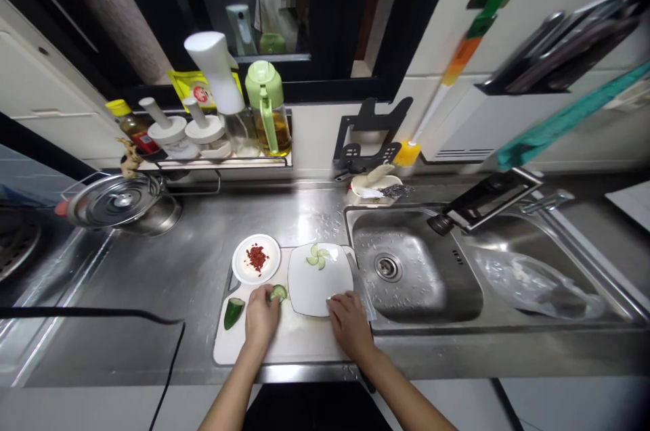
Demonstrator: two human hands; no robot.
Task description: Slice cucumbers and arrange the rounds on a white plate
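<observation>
My left hand (263, 316) is closed at the fingertips on cucumber slices (277, 293) lying on the white cutting board (299, 344). To its left, a cut cucumber piece (233, 313) rests on the board. My right hand (351, 324) lies at the lower right corner of a square white plate (317, 289), fingers slightly bent and touching its rim. Several pale cucumber slices (317, 256) form a small cluster near the plate's far edge. A knife blade (363, 287) shows beside the plate, partly covered by my right hand; its handle is mostly hidden.
A round white dish (254, 275) with chopped red bits overlaps the board's far left corner. The double sink (416, 268) lies right, under a black faucet (457, 204). Lidded pots (122, 204) and a condiment rack (218, 164) stand behind. A black cable (101, 313) crosses the left counter.
</observation>
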